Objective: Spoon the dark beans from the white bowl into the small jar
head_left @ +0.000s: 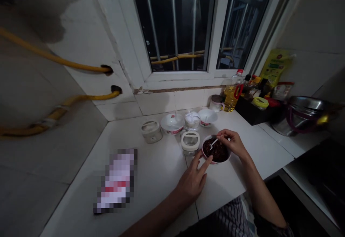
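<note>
Slantwise, white spoon from right hand down-left into bowl

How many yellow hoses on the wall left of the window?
2. The upper yellow hose runs into a hole in the white wall; the lower yellow hose enters a second hole below it. Both run out of frame at left, so others may be hidden.

Pink-rimmed white bowl, dark lumpy food inside, sm. white spoon angled in, on white tile counter
</note>
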